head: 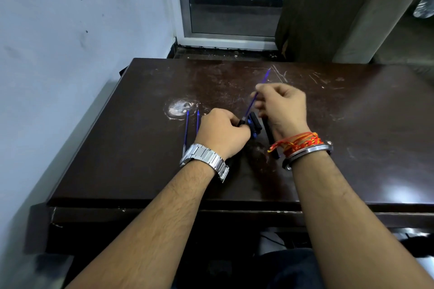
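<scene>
My right hand (280,107) pinches a thin blue pen refill (256,96) that slants up and away over the dark table (141,159). My left hand (222,131) grips the end of a black pen barrel (242,122) where the refill's lower end meets it. Small black and blue pen parts (254,124) lie just right of that hand. A black pen body (270,135) lies under my right wrist, partly hidden. Two more blue refills (187,129) lie side by side left of my left hand.
The table butts against a pale wall (70,54) on the left. A white scuffed patch (179,108) marks the tabletop. Beyond the far edge stand a door frame (230,7) and a brown cabinet (328,7). A plastic bottle (425,4) shows at far right.
</scene>
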Demonstrator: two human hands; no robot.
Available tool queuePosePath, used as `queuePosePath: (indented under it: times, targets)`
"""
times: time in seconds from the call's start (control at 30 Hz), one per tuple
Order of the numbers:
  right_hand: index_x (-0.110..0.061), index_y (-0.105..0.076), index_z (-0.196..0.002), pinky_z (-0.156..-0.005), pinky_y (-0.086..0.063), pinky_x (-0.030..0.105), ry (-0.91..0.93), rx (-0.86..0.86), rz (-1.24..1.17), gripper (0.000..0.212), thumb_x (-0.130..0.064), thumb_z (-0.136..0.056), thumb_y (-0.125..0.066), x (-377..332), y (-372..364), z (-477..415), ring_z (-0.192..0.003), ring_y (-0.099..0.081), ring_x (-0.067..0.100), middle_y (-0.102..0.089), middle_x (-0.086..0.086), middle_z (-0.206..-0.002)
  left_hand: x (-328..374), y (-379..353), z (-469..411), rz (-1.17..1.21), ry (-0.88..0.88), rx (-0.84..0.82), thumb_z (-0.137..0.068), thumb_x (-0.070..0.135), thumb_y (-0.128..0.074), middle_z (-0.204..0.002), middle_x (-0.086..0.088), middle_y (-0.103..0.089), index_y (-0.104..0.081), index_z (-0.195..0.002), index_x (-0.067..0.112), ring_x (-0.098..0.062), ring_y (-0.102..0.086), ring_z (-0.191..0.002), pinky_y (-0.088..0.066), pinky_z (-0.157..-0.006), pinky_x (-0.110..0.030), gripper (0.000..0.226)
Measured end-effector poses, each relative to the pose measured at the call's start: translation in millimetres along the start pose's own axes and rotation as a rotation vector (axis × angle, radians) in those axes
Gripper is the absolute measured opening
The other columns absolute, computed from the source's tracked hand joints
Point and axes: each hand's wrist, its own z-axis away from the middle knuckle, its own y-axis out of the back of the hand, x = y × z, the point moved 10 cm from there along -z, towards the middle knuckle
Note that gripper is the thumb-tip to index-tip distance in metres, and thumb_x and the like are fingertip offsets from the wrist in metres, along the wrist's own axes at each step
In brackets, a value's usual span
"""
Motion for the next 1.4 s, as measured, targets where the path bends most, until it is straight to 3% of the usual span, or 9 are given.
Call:
queuePosePath:
  times: [0.13, 0.23, 0.3, 0.43, 0.6, 0.77, 0.93, 1.07, 1.4]
  targets:
    - [-0.016, -0.073, -0.074, -0.049, -0.050, 0.024, 0.183, 0.128, -0.099, 0.012, -0.017, -0.086, -0.071, -26.3, 22.9, 1.6, -0.052, -0.059, 0.009, -0.069, 0.000, -0.064, -17.2, 6.0, -3.2, 0.026, 0.151, 0.008, -0.070, 0.037, -0.059, -0.042, 0.005, -0.057, -0.063, -0.052, 0.008, -0.010, -0.055, -0.042, -0.043, -0.046, -0.022, 0.034]
    - [-0.019, -0.077, -0.075, -0.064, -0.057, 0.029, 0.191, 0.122, 0.404, 0.010, -0.028, -0.080, -0.076, -25.0, 22.1, 2.3, -0.060, -0.065, 0.012, -0.069, -0.004, -0.064, -27.1, 20.9, -4.8, 0.038, 0.217, 0.106, -0.073, 0.033, -0.057, -0.031, 0.006, -0.037, -0.041, -0.041, 0.010, -0.010, -0.041, -0.033, -0.030, -0.041, -0.022, 0.042]
    - [-0.018, -0.078, -0.076, -0.071, -0.056, 0.026, 0.139, 0.032, 0.650, 0.008, -0.025, -0.080, -0.077, -14.6, 14.3, 2.1, -0.068, -0.065, 0.015, -0.069, 0.000, -0.068, -28.6, 31.2, -6.0, 0.005, 0.203, 0.167, -0.072, 0.031, -0.058, -0.041, 0.002, -0.044, -0.042, -0.046, 0.010, -0.019, -0.048, -0.044, -0.029, -0.043, -0.024, 0.037]
    - [-0.014, -0.075, -0.072, -0.066, -0.040, 0.019, 0.056, 0.018, 0.829, 0.010, -0.019, -0.081, -0.075, -8.2, 12.7, 1.8, -0.075, -0.060, 0.016, -0.071, 0.009, -0.078, -32.2, 38.8, -8.0, -0.123, 0.170, 0.196, -0.070, 0.021, -0.059, -0.058, -0.004, -0.051, -0.042, -0.055, 0.011, -0.025, -0.051, -0.053, -0.031, -0.045, -0.025, 0.025]
    - [-0.002, -0.076, -0.095, -0.076, -0.048, 0.025, 0.015, -0.004, 0.926, 0.022, -0.020, -0.083, -0.077, -6.3, 12.6, 0.3, -0.096, -0.065, 0.023, -0.073, 0.014, -0.095, -33.9, 48.3, -9.4, -0.262, 0.157, 0.248, -0.070, 0.015, -0.061, -0.061, -0.003, -0.046, -0.044, -0.057, 0.013, -0.019, -0.043, -0.048, -0.026, -0.041, -0.023, 0.022]
    - [-0.002, -0.075, -0.092, -0.071, -0.050, 0.024, 0.027, 0.052, 0.906, 0.022, -0.020, -0.080, -0.077, -6.0, 18.2, 0.1, -0.088, -0.066, 0.025, -0.072, 0.016, -0.092, -37.1, 52.6, -10.7, -0.302, 0.178, 0.230, -0.068, 0.011, -0.063, -0.068, -0.005, -0.049, -0.041, -0.058, 0.014, -0.031, -0.056, -0.062, -0.038, -0.049, -0.028, 0.025]
    - [-0.007, -0.077, -0.081, -0.077, -0.059, 0.033, 0.104, 0.102, 0.810, 0.011, -0.016, -0.081, -0.073, -15.8, 17.1, 3.7, -0.082, -0.069, 0.024, -0.073, 0.011, -0.084, -45.5, 51.2, -14.6, -0.330, 0.211, 0.194, -0.069, 0.014, -0.066, -0.070, -0.004, -0.050, -0.043, -0.062, 0.014, -0.025, -0.052, -0.058, -0.030, -0.041, -0.024, 0.024]
    - [-0.012, -0.075, -0.072, -0.075, -0.054, 0.026, 0.188, 0.077, 0.771, 0.012, -0.019, -0.081, -0.072, -21.4, 6.4, 9.0, -0.076, -0.063, 0.015, -0.064, -0.002, -0.072, -49.1, 46.8, -17.0, -0.334, 0.229, 0.167, -0.070, 0.014, -0.068, -0.078, -0.007, -0.053, -0.042, -0.065, 0.015, -0.027, -0.056, -0.064, -0.033, -0.043, -0.024, 0.026]
    - [-0.014, -0.076, -0.071, -0.070, -0.042, 0.019, 0.284, -0.042, 0.776, 0.017, -0.025, -0.082, -0.072, -18.8, -25.5, 18.8, -0.084, -0.066, 0.015, -0.059, -0.009, -0.063, -60.8, 48.3, -21.0, -0.285, 0.300, 0.139, -0.068, 0.014, -0.066, -0.065, -0.001, -0.048, -0.047, -0.067, 0.014, -0.015, -0.045, -0.052, -0.030, -0.040, -0.023, 0.019]
